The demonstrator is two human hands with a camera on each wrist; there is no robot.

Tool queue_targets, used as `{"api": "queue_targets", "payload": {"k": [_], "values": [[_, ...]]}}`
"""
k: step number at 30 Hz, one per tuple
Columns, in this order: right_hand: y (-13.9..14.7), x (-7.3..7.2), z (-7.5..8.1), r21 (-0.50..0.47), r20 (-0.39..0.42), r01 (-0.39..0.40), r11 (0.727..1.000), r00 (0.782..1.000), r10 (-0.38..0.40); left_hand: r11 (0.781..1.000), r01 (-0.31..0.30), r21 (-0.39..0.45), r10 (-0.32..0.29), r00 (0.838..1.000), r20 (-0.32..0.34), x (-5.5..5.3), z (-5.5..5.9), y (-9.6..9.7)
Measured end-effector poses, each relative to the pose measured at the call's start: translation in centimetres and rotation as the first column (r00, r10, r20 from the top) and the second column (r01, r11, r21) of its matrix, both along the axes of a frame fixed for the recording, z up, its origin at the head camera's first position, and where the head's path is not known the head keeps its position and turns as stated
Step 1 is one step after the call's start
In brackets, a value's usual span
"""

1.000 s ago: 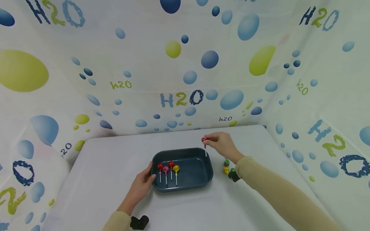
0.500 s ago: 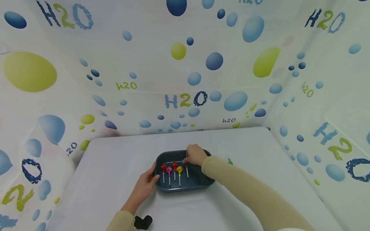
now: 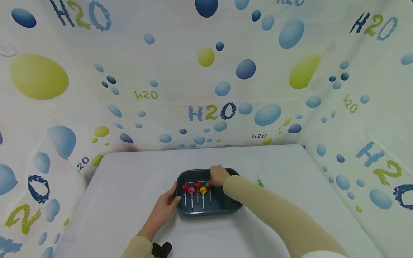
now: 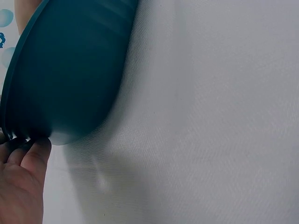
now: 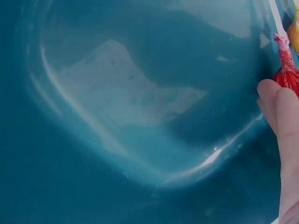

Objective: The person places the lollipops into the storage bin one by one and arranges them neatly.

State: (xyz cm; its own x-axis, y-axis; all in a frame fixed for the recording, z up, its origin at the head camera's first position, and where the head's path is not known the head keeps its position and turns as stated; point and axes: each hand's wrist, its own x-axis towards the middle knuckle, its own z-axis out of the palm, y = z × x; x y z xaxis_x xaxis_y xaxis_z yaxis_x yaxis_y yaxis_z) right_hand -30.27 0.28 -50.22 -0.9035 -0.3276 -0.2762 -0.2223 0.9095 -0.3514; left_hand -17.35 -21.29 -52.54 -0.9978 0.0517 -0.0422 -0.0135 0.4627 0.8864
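My left hand point(image 3: 164, 207) grips the left end of a dark blue-green rectangular tray point(image 3: 209, 214), with the thumb at the near side of the rim. In the left wrist view its fingertips meet the tray's wall point(image 4: 70, 74). Inside the tray, my right hand point(image 3: 219, 176) pinches a red-wrapped lollipop point(image 5: 287, 72) by its head, and the white stick points toward me. To its left lie a yellow lollipop point(image 3: 203, 190), a pink lollipop point(image 3: 191, 191) and two red lollipops, one at the far left point(image 3: 185, 187), the other point(image 3: 198, 185) between the pink and yellow ones.
A green lollipop point(image 3: 260, 183) lies on the white table point(image 3: 129, 186) right of the tray, partly behind the right sleeve point(image 3: 267, 204). Near the left sleeve is a black object point(image 3: 162, 249). Printed white sheets point(image 3: 180, 79) stand around the table.
My right hand has moved left and down from above the tray's far right corner into the tray, bringing the red lollipop beside the yellow one. The left hand keeps its grip.
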Motion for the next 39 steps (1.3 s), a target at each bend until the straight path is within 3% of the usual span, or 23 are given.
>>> {"api": "queue_targets", "payload": {"k": [8,22,39], "values": [[-0.70,0.21,-0.44,0.025,-0.019,0.002,1.000,1.000,-0.002,1.000,0.001,0.004,-0.001,1.000,0.006,-0.12,-0.22,0.01],[-0.90,0.72,0.19,0.004,0.009,0.037,0.999,0.999,-0.037,1.000,-0.005,0.004,0.005,1.000,0.005,0.19,0.04,0.19],[-0.69,1.03,0.45,0.047,-0.022,0.044,0.998,0.999,-0.043,1.000,0.000,0.014,0.000,1.000,-0.001,0.46,0.54,0.30]]}}
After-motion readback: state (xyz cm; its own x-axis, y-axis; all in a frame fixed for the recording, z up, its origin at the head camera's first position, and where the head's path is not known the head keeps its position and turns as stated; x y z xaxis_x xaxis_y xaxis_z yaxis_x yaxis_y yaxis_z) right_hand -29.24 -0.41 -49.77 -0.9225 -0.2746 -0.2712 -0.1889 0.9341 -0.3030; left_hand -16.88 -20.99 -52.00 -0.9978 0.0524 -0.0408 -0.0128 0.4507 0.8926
